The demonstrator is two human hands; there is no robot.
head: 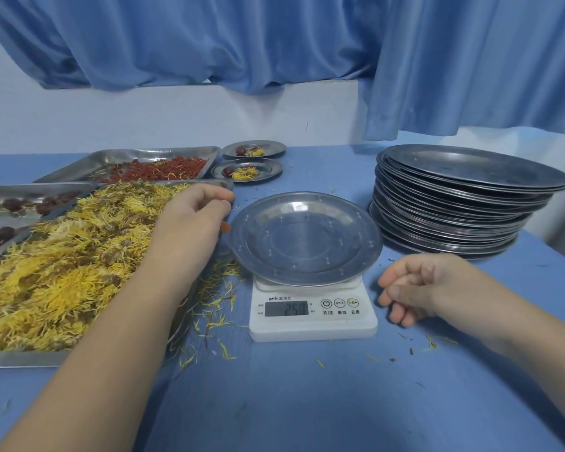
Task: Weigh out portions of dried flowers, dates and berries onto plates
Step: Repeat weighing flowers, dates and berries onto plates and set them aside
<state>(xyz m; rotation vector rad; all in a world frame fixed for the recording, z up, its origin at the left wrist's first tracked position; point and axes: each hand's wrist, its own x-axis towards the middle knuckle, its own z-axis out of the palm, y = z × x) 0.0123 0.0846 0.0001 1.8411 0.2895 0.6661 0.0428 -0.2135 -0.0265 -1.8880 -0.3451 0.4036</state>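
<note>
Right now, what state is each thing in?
Plate on scale: empty.
Scale: on, display lit.
Flower tray: heaped full.
Berry tray: partly filled.
Date tray: partly filled.
Two far plates: portions done.
Plate stack: top plate empty.
Left hand: curled at flower tray's corner, grip unclear.
Right hand: loosely curled, holding nothing.

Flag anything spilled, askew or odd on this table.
Loose yellow petals lie spilled on the blue table between the flower tray and the scale, a few more right of the scale. The stack of plates sits uneven, upper plates shifted rightward.
</note>
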